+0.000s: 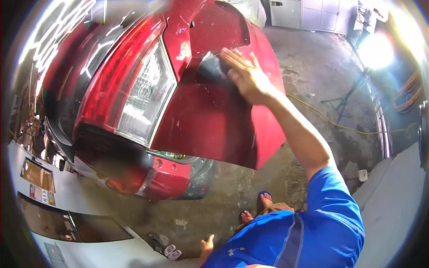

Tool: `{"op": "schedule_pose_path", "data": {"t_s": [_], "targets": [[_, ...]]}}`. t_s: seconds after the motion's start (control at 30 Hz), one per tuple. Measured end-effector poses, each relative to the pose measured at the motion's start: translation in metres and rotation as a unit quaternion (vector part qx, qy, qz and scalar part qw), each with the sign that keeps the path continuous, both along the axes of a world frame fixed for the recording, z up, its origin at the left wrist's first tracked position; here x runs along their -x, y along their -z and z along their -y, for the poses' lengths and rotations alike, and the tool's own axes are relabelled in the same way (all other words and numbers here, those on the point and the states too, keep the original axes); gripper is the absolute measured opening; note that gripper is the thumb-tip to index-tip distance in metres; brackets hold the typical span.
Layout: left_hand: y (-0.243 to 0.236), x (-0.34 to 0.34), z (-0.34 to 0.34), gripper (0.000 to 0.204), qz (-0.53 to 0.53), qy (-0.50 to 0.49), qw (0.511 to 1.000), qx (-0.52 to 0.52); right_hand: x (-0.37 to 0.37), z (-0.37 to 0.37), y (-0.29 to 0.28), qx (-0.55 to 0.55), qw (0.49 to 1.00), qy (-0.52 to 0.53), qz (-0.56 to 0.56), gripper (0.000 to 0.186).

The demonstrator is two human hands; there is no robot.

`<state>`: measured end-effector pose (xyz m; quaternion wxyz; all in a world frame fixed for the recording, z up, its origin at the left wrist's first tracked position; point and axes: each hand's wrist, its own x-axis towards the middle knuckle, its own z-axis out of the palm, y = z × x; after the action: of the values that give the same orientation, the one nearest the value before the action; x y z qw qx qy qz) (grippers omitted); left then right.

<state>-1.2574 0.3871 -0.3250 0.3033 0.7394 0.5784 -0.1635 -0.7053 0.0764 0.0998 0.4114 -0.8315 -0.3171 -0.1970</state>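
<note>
My right hand (248,77) reaches out over the red rear body panel (205,116) of a car, its fingers spread and lying flat at the upper part of the panel. Just left of those fingers shows a dark grey-blue patch (211,67) with a pale edge. Whether it is a sheet, a pad or a reflection, I cannot make out. Left of the panel sits a red and clear tail light (149,89). My left hand (207,245) hangs low beside my body, away from the car, with a finger stretched out and nothing seen in it.
A bright work lamp (375,51) stands on a tripod (342,105) at the right. A yellow cable (330,121) runs across the concrete floor. Orange hose or cable coils (407,96) hang at far right. Pale shoes (172,252) lie near the white wall, lower left.
</note>
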Motion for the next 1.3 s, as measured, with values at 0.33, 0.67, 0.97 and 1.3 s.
{"op": "schedule_pose_path", "data": {"t_s": [0.33,0.67,0.97,1.3], "targets": [[-0.027,-0.026,-0.027,0.067,0.234,-0.009,0.972,-0.001,0.063,0.044,0.033,-0.143,0.975,0.148,0.081,0.056],[-0.059,-0.036,-0.017,0.086,0.117,0.074,0.988,0.063,-0.031,0.014,0.023,0.038,0.992,0.065,0.103,0.059],[-0.055,-0.012,-0.024,0.066,0.142,0.080,0.984,-0.065,-0.030,-0.008,0.001,-0.036,0.999,0.019,-0.015,0.060],[-0.149,-0.108,-0.023,0.055,0.369,0.076,0.917,-0.129,-0.047,0.023,0.040,-0.087,0.995,0.052,-0.018,0.059]]}}
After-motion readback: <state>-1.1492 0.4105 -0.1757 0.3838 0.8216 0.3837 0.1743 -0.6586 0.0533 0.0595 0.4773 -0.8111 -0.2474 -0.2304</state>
